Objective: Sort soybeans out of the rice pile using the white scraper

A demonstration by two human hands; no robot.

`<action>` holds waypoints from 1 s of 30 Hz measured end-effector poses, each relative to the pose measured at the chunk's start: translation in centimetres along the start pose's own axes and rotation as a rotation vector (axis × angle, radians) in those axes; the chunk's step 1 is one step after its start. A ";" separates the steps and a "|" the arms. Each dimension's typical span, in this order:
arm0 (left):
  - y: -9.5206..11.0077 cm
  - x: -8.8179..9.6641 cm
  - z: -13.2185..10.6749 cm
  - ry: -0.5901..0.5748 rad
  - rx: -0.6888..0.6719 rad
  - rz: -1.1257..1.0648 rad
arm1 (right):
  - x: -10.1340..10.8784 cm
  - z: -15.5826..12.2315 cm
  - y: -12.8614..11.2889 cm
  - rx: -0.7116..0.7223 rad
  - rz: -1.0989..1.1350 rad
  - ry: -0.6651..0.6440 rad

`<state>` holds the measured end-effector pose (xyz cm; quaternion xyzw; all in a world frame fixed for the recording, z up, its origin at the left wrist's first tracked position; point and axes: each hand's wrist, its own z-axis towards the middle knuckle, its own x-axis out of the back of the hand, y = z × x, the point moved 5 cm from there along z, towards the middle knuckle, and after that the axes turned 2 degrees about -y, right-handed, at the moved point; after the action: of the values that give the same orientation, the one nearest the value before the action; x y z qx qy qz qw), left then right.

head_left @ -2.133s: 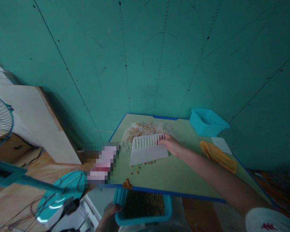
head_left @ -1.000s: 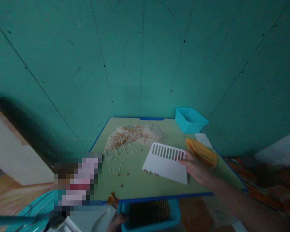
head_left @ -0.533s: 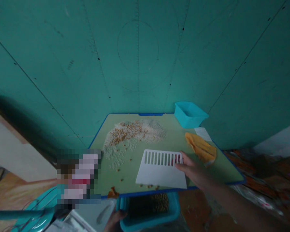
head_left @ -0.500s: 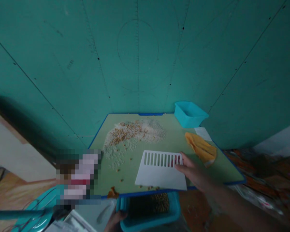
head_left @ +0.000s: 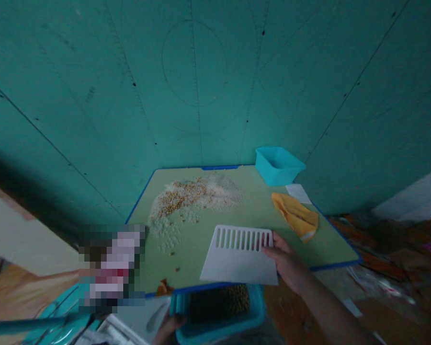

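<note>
My right hand (head_left: 285, 258) grips the right end of a white plastic scraper (head_left: 237, 263) with a row of slots, its fingers partly seen through them. The scraper's wide edge lies at the front edge of the table (head_left: 258, 206). Just below that edge, my left hand (head_left: 170, 323) holds the left side of a blue plastic container (head_left: 219, 326). Round tan beans (head_left: 240, 297) lie in the container, mostly at its right end. A heap of white grains (head_left: 224, 191) mixed with tan beans (head_left: 172, 201) spreads over the table's left half.
An orange cloth (head_left: 296, 215) lies at the right, beside a white paper (head_left: 299, 193). A second blue container (head_left: 280, 165) stands at the back right corner against the green wall (head_left: 215, 96). A brown scrap (head_left: 164, 287) sits by the front left edge.
The view has shifted slightly. The beans at the scraper's near edge no longer show, nor does one loose bean left of it. My left hand still holds the container below the edge.
</note>
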<state>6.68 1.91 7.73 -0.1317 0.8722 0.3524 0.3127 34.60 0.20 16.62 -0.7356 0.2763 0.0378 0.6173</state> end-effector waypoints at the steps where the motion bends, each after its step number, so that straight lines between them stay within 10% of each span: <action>1: -0.1 -0.2 -0.2 -0.025 0.022 -0.037 | 0.3 0.1 0.0 0.011 0.029 0.028; 30: 1.5 -0.5 -0.3 0.060 -0.079 0.017 | 1.9 0.4 -1.3 0.176 0.114 0.262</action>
<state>6.20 2.79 9.04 -0.1470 0.8675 0.3853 0.2782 36.89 -0.03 16.93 -0.6604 0.3978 -0.0479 0.6351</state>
